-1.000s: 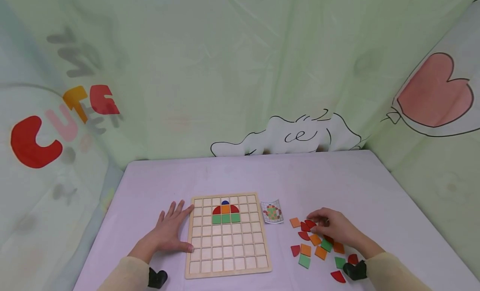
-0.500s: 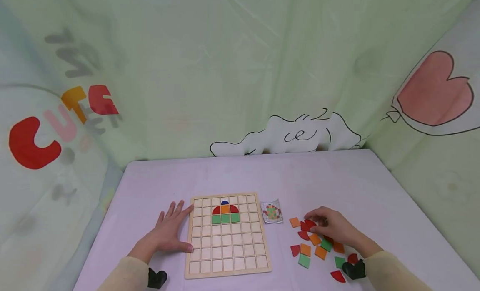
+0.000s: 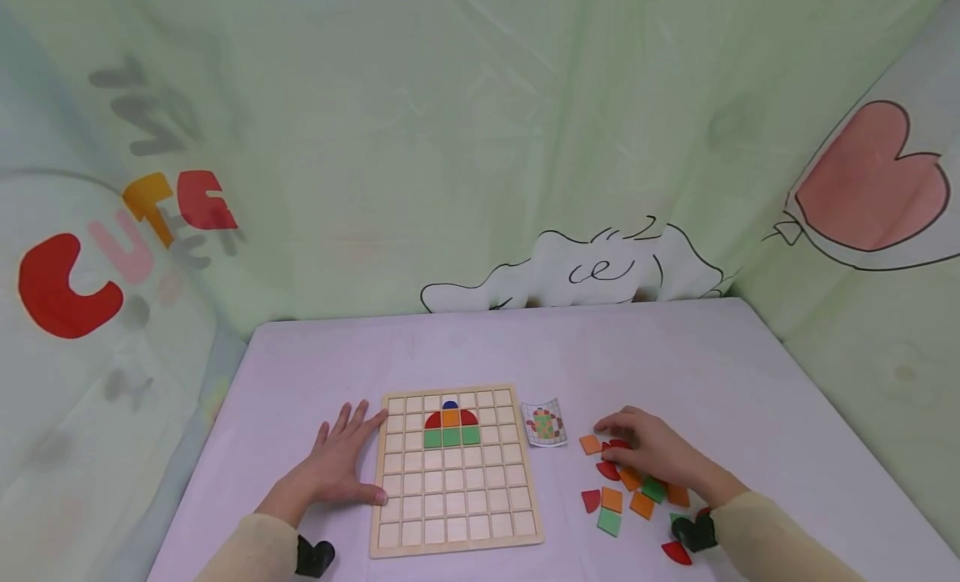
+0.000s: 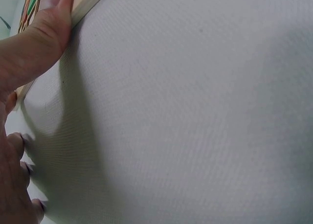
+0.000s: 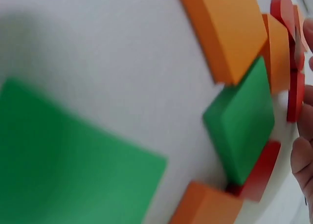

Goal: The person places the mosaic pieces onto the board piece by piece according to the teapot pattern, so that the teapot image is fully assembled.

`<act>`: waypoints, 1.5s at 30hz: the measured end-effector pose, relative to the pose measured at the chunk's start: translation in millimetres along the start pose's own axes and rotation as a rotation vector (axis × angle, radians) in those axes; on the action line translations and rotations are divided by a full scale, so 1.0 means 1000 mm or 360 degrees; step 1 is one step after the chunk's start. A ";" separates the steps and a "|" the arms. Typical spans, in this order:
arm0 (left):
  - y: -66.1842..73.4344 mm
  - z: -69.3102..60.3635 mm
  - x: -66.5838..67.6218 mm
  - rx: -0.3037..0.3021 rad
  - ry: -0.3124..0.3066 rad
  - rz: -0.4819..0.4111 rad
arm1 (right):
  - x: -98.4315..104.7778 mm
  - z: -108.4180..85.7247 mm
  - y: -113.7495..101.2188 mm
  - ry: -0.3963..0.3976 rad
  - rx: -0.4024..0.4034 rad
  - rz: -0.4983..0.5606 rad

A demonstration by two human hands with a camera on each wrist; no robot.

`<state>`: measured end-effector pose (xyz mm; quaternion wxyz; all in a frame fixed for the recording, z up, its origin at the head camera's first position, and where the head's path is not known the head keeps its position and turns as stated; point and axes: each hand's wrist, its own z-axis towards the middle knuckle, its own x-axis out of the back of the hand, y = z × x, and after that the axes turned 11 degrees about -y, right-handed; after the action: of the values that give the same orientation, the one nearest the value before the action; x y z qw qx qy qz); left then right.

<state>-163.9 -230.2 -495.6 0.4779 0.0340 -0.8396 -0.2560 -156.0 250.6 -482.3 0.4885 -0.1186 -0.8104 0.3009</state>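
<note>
My left hand (image 3: 335, 468) lies spread at the left side of a wooden grid board (image 3: 454, 551), thumb and a fingertip touching its edge; the left wrist view has the thumb on the frame. Set in the board are a blue piece (image 3: 450, 405), an orange square (image 3: 450, 418), red pieces (image 3: 433, 420) and green squares (image 3: 452, 438). My right hand (image 3: 660, 450) hovers over loose red pieces (image 3: 608, 471), fingers loosely bent, thumb and forefinger apart, nothing visibly held. In the right wrist view its fingers show at the right edge, beside red pieces (image 5: 295, 97).
A small pattern card (image 3: 544, 423) lies just right of the board. Loose orange squares (image 3: 590, 444), green squares (image 3: 609, 523) and a red quarter piece (image 3: 677, 553) are scattered under and in front of the right hand. Curtains stand behind the table (image 3: 487, 348).
My right hand has moved a little to the left over the loose pieces, partly covering the red ones near the orange square. My left hand and the board have stayed put.
</note>
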 end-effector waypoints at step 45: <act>-0.004 0.003 -0.002 -0.0011 -0.0001 0.0014 | -0.001 -0.067 0.044 -0.0009 -0.0022 -0.0228</act>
<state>-165.7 -231.7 -500.2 0.4790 0.0285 -0.8390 -0.2567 -102.3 310.1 -486.7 0.5055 -0.0629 -0.8203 0.2600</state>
